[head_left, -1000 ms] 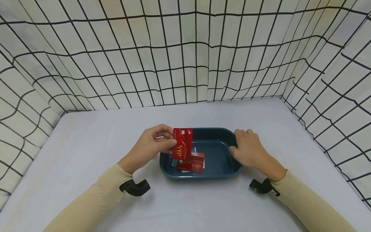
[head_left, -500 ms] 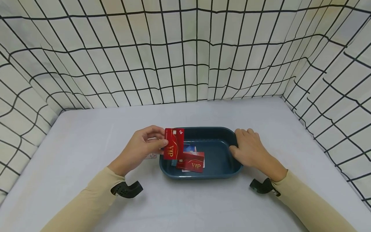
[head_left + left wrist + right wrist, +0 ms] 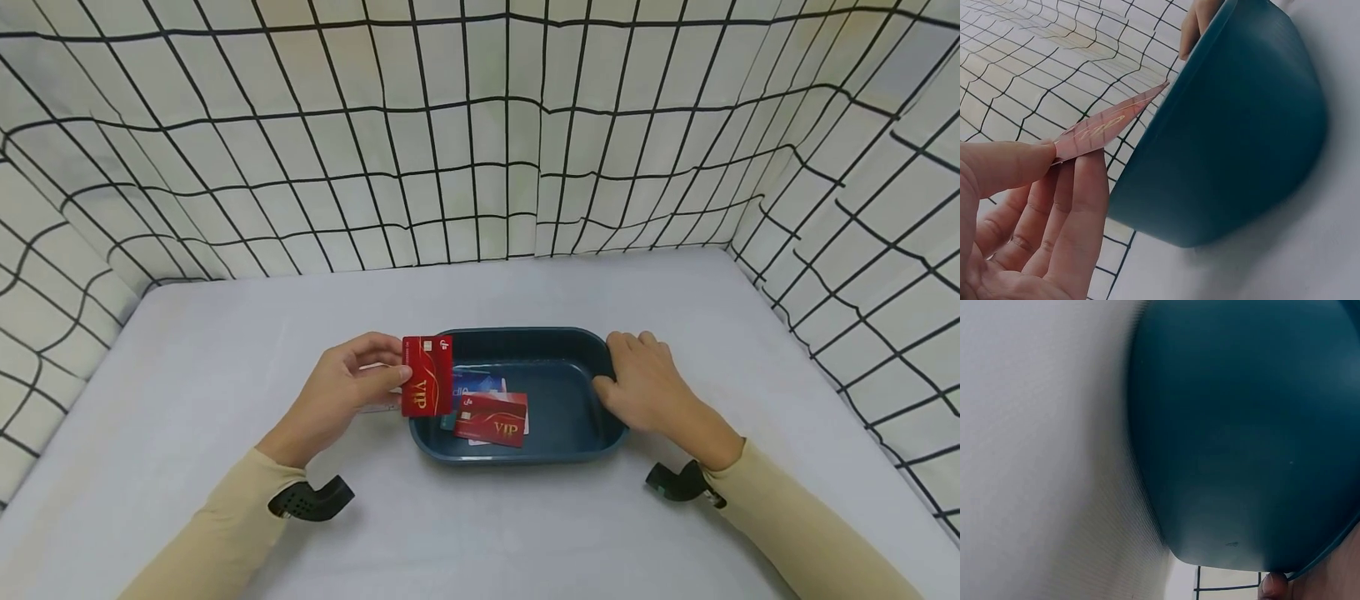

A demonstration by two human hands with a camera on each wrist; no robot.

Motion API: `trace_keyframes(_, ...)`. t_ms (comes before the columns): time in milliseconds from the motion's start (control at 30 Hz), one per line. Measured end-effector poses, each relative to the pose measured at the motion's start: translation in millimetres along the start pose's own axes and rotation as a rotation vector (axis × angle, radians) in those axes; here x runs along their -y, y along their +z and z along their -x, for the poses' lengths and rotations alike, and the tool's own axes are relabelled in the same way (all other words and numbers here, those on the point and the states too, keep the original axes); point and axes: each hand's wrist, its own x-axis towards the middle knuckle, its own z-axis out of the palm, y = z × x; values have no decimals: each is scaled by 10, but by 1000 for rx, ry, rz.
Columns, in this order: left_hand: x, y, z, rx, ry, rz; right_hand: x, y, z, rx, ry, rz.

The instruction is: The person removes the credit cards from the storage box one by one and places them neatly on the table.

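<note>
Between thumb and fingers my left hand (image 3: 341, 396) pinches a red VIP card (image 3: 427, 377), held upright over the left end of a dark teal tray (image 3: 573, 408). The left wrist view shows this red card (image 3: 1100, 127) edge-on, just outside the tray wall (image 3: 1229, 125). On the tray's right rim, my right hand (image 3: 648, 387) grips with the thumb inside and the fingers over the far side. Inside the tray a second red VIP card (image 3: 491, 419) lies on a blue card (image 3: 480, 382) and other partly covered cards. The tray's outer wall (image 3: 1235, 437) fills much of the right wrist view.
A pale card (image 3: 378, 407) lies on the white tabletop (image 3: 495, 525) left of the tray, mostly hidden by my left hand. White walls with a black grid (image 3: 480, 133) enclose the back and sides of the table.
My left hand has moved left with the red card, from over the tray's cards to its left rim, uncovering the blue card. The right hand has stayed on the rim.
</note>
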Motion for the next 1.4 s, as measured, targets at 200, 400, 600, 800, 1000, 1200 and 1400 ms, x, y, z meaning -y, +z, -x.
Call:
trace_keyframes(200,65,-78,31,-26,-13,-39,10,-9,1,4,-2,-1)
trace_keyframes(400,97,-161,68,-45,-15,-21,19,0,-9,4,-10,-7)
trace_keyframes(600,99,-220,88,-66,-30,15,22,2,-23,15,-7,-8)
trace_keyframes(800,97,-265,100,-76,-29,9,25,11,-21,23,-4,-12)
trace_keyframes(1000,87,-348,104,-78,-36,-10,23,-14,-23,19,1,-13)
trace_keyframes(1200,99,-455,95,-87,-82,-20,8,-23,-23,19,5,-6)
trace_keyframes(1400,145,-586,58,-87,-92,40,-1,-19,-10,16,2,-13)
